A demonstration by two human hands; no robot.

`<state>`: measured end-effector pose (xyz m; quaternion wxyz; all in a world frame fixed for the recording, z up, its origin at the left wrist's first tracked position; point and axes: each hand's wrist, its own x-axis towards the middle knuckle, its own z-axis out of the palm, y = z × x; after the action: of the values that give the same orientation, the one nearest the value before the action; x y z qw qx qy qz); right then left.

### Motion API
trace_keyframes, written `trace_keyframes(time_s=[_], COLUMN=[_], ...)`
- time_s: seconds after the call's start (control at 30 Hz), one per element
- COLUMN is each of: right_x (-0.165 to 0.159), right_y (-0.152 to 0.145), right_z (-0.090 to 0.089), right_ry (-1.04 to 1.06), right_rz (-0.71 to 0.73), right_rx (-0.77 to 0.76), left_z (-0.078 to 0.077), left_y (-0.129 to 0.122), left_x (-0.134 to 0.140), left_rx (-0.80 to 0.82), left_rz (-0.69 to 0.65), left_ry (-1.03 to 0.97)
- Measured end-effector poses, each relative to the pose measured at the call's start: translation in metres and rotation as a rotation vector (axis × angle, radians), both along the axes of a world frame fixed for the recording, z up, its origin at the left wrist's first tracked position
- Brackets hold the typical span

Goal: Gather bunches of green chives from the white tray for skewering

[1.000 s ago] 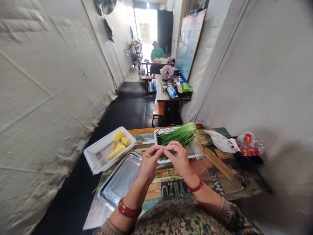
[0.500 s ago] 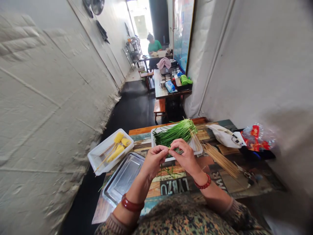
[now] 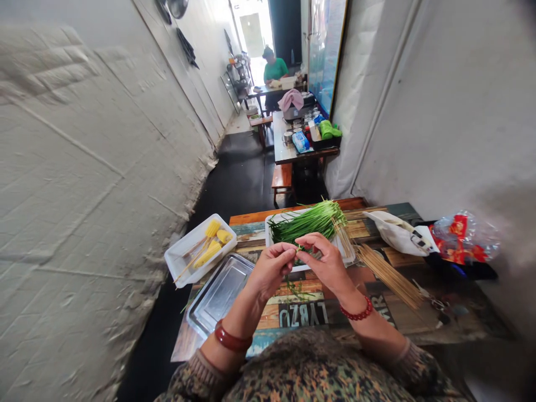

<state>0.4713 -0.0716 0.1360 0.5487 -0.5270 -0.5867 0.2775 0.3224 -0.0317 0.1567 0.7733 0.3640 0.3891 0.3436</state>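
Note:
In front of my chest, my left hand (image 3: 276, 265) and my right hand (image 3: 320, 258) meet fingertip to fingertip. Both pinch a small pale-green bit (image 3: 298, 250); its kind is too small to make out. Just beyond lies a bundle of green chives (image 3: 305, 223), its pale stem ends at the right, in a white tray (image 3: 270, 240). Thin bamboo skewers (image 3: 344, 237) rest at the tray's right end, and a larger pile of skewers (image 3: 391, 276) lies on the table. Loose green scraps (image 3: 297, 289) are scattered below my hands.
At left stand a white tub (image 3: 178, 257) with skewered corn pieces (image 3: 209, 251) and a clear empty tray (image 3: 220, 293). Scissors (image 3: 435, 302), a white cloth bag (image 3: 396, 231) and red-printed plastic packaging (image 3: 460, 237) lie right. A person in green (image 3: 275, 68) sits at a far table.
The whole view has shifted slightly right and the table slightly up in places, as my head moved. My hands stay together, fingertips still pinching, with the pale-green bit now showing more clearly.

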Motion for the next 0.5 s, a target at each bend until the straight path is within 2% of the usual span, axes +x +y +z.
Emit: trace_keyframes(time_s=[0.23,0.5], right_x=[0.000,-0.004], right_y=[0.001,-0.001], right_z=[0.005,0.003], right_ry=[0.013,-0.161], right_rz=[0.011,-0.135], right_rx=[0.038,0.120], left_z=[0.002,-0.011], left_y=[0.001,0.001], left_x=[0.001,0.001], left_rx=[0.024,0.156], left_rz=[0.008,0.008], left_ry=[0.031,0.115])
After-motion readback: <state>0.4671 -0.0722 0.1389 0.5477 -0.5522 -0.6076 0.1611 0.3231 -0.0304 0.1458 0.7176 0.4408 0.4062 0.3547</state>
